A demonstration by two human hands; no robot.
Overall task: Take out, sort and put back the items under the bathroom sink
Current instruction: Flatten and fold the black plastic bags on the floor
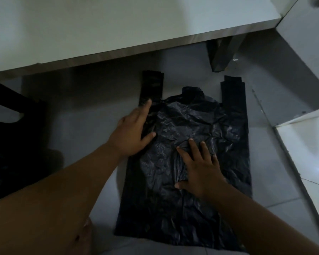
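Pale tiled floor (92,115) underfoot, dim and grey. Above it, across the top of the view, a white worktop (118,24) with a metal-looking front edge, slanting down to the left. Below its right end, a dark square leg (223,54) standing on the floor. At right, a white panel (306,57) angled away, perhaps a cabinet door; cannot tell for sure.

Flat on the floor at centre, a black plastic bag (201,126), crinkled, spread out with its two handle loops pointing toward the worktop. At far left, another black bag (9,126), mostly in shadow, shape unclear.

Two bare forearms reaching in from the bottom edge, the left one long and diagonal from the lower left, the right one from the lower right corner.

Left hand (131,133) palm down on the left edge of the bag, near the base of the left handle loop; fingers straight and spread, forefinger tip on the loop's base, thumb splayed to the right onto the plastic. Nothing gripped.

Right hand (201,166) palm down on the middle of the bag, fingers (193,146) straight and fanned out, pressing on the plastic, thumb stretched to the left. No curl, no pinch.

At the bottom edge, by the left forearm, a patch of bare skin, perhaps a knee (85,234).
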